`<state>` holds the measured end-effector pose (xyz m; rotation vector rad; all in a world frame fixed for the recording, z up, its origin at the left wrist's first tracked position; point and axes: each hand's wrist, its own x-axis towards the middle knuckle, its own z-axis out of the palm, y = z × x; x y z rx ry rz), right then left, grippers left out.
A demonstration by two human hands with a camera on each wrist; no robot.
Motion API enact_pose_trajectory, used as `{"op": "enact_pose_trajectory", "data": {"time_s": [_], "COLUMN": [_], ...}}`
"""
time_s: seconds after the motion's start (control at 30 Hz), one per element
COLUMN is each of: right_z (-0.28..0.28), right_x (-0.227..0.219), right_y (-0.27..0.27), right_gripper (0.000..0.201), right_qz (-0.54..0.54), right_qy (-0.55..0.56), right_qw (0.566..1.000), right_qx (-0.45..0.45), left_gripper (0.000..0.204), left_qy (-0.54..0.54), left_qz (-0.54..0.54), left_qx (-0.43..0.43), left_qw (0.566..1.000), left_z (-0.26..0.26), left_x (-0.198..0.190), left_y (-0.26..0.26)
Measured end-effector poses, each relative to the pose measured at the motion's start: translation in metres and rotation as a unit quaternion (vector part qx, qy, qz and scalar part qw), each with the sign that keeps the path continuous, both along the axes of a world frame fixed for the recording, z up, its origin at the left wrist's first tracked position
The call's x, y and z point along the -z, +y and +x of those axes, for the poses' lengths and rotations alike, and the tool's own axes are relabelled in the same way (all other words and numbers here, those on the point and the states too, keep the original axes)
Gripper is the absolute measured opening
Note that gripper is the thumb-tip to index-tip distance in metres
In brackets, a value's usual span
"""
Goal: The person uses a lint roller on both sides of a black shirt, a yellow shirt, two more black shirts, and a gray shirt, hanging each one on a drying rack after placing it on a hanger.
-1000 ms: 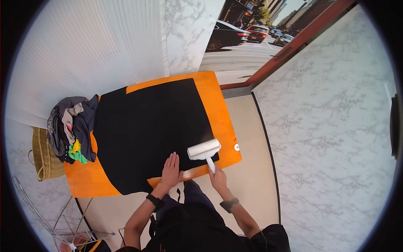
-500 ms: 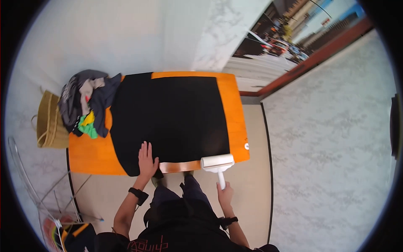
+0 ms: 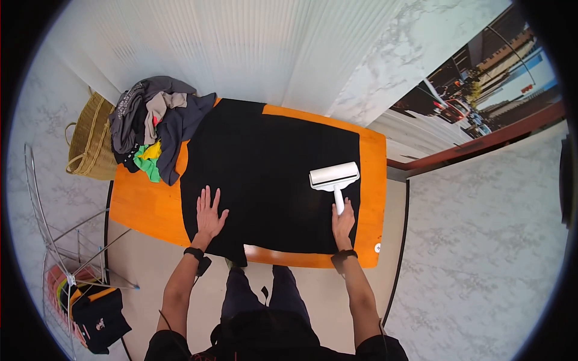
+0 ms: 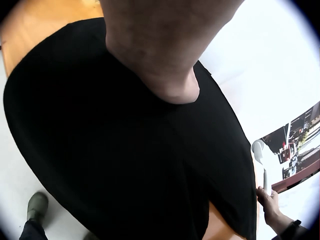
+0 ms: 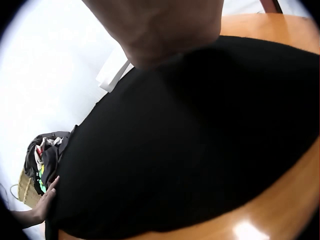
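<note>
A black garment lies spread over an orange table. My left hand rests on its left part, near the front edge, with fingers straight and spread. My right hand grips the handle of a white lint roller, whose head is over the garment's right part. Whether the roller touches the cloth cannot be told. In the left wrist view, my right hand and the roller show at the right edge. The right wrist view shows my left hand flat on the cloth at lower left.
Crumpled clothes are piled on the table's back left corner, beside a woven basket. A metal rack stands at lower left, with dark cloth near it. A white round thing is at the table's front right corner.
The roller in my right hand has moved from the garment's front edge farther back over the cloth. My left hand has shifted left along the garment. The head view has swung round.
</note>
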<state>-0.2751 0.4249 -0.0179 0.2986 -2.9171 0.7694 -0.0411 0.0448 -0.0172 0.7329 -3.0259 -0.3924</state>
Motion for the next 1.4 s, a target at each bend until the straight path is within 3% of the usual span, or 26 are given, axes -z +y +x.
{"op": "enact_pose_trajectory", "data": {"time_s": [0.47, 0.5, 0.53, 0.6, 0.63, 0.7, 0.77, 0.93, 1.07, 1.17, 1.3, 1.4], "right_z": [-0.041, -0.038, -0.033, -0.007, 0.011, 0.065, 0.129, 0.256, 0.291, 0.298, 0.308, 0.33], "right_x": [0.005, 0.001, -0.004, -0.047, -0.053, -0.061, -0.089, -0.083, -0.077, -0.066, -0.068, -0.074], "right_y": [-0.019, -0.02, -0.022, -0.031, -0.038, -0.043, -0.07, -0.142, -0.2, -0.227, -0.224, -0.193], "right_gripper": [0.056, 0.054, 0.048, 0.034, 0.034, 0.032, 0.034, 0.034, 0.033, 0.032, 0.032, 0.031], "right_qz": [0.006, 0.007, -0.01, 0.015, 0.015, -0.096, -0.095, -0.114, -0.082, -0.059, -0.021, -0.002], "right_qy": [0.022, 0.064, 0.014, -0.093, -0.092, -0.096, -0.15, -0.23, -0.284, -0.246, -0.251, -0.262], "right_qw": [1.0, 0.998, 1.0, 0.995, 0.995, 0.991, 0.984, 0.962, 0.944, 0.956, 0.956, 0.954], "right_qx": [-0.005, -0.013, 0.005, 0.038, 0.036, 0.0, -0.004, -0.095, -0.147, -0.147, -0.15, -0.147], "left_gripper": [0.069, 0.069, 0.068, 0.062, 0.062, 0.06, 0.054, 0.041, 0.043, 0.044, 0.045, 0.044], "left_qy": [0.039, 0.036, 0.045, 0.077, 0.077, 0.101, 0.141, 0.141, 0.123, 0.08, 0.09, 0.099], "left_qz": [-0.025, -0.024, -0.014, -0.012, -0.013, 0.001, -0.004, 0.04, 0.058, 0.067, 0.043, 0.037], "left_qx": [0.001, 0.0, 0.004, 0.01, 0.008, -0.007, -0.017, 0.02, 0.084, 0.1, 0.108, 0.1], "left_qw": [0.999, 0.999, 0.999, 0.997, 0.997, 0.995, 0.99, 0.989, 0.987, 0.99, 0.989, 0.989], "left_z": [-0.044, -0.045, -0.045, -0.037, -0.029, -0.006, 0.022, 0.066, 0.077, 0.082, 0.085, 0.085], "left_x": [0.0, 0.002, 0.005, -0.002, -0.006, -0.011, -0.011, -0.014, -0.01, -0.003, 0.008, 0.01], "left_y": [-0.012, -0.016, -0.019, -0.023, -0.031, -0.045, -0.061, -0.096, -0.108, -0.114, -0.112, -0.11]}}
